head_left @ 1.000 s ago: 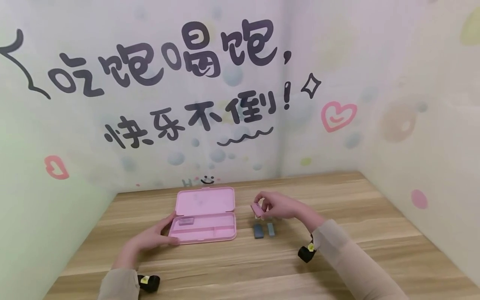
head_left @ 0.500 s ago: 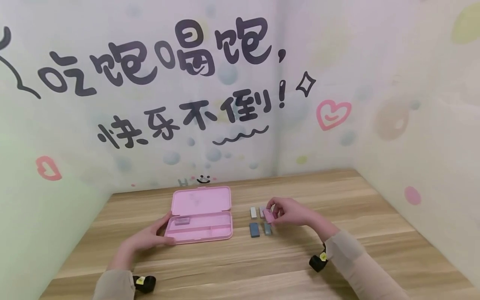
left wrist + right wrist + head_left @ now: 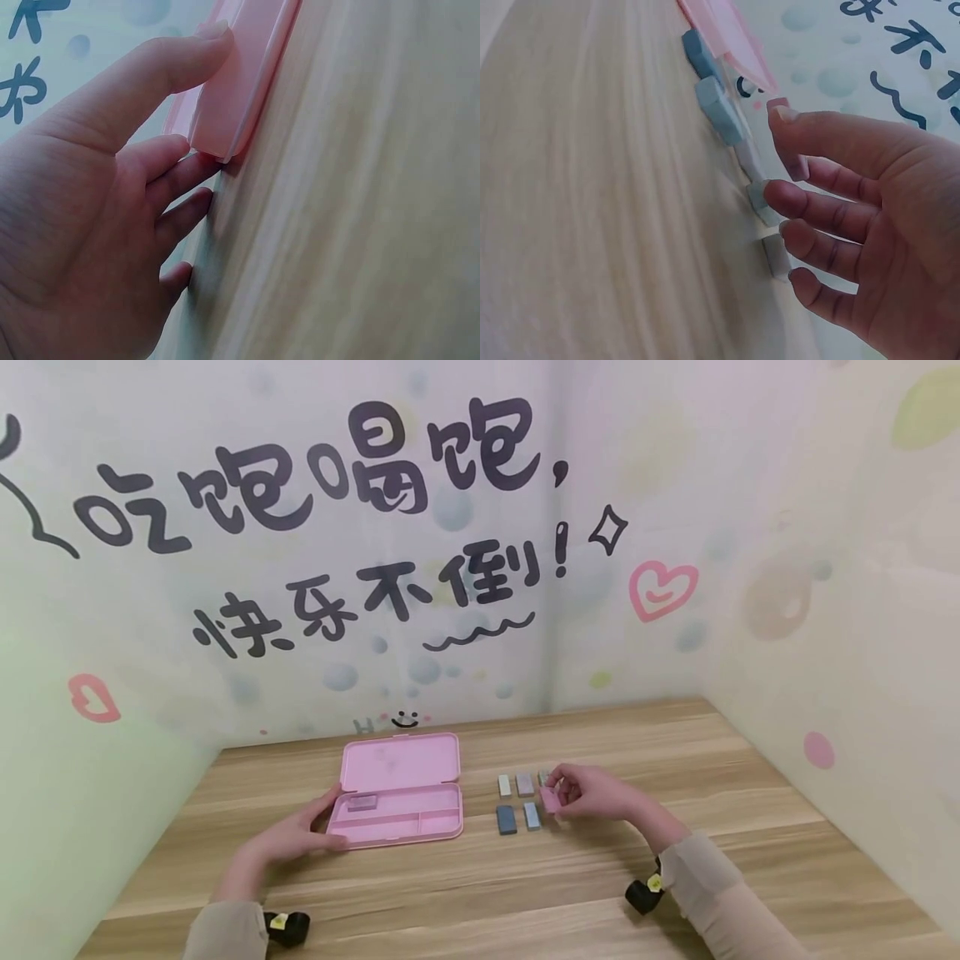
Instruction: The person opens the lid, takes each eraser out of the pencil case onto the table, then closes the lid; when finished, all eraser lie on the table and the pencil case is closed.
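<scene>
In the head view, a pink pencil case lies open on the wooden table, its lid folded back. My left hand holds its left end, thumb on the front corner and fingers at the side, as the left wrist view also shows. My right hand pinches a small pink eraser between thumb and index finger, just over the table. Beside it lie a light blue eraser, a dark blue eraser, a white eraser and a lavender one. A greenish eraser is partly hidden behind the fingers.
A mauve block lies in the case's rear compartment; dividers split the front part. Bare wooden tabletop stretches in front of the case and erasers. Printed cloth walls enclose the table at the back and sides.
My right hand has carried the pink eraser rightward and down, from above the rear erasers to the right of the light blue one. The left hand stays on the case; the head view shifted slightly.
</scene>
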Tool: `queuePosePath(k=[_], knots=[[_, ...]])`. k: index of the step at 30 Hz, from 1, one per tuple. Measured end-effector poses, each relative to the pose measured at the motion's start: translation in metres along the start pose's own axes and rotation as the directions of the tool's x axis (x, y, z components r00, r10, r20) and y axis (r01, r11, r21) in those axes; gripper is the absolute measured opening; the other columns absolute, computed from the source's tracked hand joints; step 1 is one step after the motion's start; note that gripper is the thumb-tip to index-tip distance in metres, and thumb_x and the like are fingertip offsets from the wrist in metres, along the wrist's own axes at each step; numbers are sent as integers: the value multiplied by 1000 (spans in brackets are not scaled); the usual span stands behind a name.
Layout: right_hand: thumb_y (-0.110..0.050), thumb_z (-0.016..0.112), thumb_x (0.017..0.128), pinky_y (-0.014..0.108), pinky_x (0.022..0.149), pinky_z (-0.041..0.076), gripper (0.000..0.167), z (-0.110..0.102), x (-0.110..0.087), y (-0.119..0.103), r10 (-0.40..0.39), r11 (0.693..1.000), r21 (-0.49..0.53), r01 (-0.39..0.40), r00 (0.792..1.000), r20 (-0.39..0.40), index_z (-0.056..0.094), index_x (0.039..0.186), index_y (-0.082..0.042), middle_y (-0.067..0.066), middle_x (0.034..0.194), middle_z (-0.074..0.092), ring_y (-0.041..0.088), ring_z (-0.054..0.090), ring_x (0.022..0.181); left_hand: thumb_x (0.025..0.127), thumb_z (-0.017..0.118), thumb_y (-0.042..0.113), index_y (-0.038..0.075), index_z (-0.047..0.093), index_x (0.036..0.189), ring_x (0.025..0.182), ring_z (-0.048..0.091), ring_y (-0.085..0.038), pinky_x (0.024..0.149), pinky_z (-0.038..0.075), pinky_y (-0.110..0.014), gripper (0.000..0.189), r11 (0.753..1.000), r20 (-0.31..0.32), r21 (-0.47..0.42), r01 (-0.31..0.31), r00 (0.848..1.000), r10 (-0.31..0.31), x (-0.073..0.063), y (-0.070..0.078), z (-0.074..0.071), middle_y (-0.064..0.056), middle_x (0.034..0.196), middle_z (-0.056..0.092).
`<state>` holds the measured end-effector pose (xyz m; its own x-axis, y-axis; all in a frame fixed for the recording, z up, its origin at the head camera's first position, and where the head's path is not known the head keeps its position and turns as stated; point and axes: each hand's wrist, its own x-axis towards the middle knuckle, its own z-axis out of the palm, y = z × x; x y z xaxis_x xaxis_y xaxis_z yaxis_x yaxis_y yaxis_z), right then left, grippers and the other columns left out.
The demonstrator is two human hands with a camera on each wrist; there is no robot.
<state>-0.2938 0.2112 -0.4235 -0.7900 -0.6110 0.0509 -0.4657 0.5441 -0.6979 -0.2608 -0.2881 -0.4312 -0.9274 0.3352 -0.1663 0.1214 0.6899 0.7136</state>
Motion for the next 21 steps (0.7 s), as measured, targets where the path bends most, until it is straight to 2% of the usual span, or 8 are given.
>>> queuePosePath(k=[5,21], knots=[[-12,78,79,27,66,50,36,2,-2,3,-5,1000,30,4,1000,7,58,107,-3,2,83,61,15,56,77,81,77,38,8,14,156,141,10,-50,109,13,-65,102,1000,-1,4,0,1000,0,-1,1,0,-28,157,12],[-15,81,77,26,63,46,38,10,0,11,32,1000,0,-32,999,21,58,106,-4,-1,78,58,13,53,71,81,77,35,8,14,156,140,12,-50,109,15,-65,101,1000,3,7,-11,1000,11,-1,2,0,-29,156,13]])
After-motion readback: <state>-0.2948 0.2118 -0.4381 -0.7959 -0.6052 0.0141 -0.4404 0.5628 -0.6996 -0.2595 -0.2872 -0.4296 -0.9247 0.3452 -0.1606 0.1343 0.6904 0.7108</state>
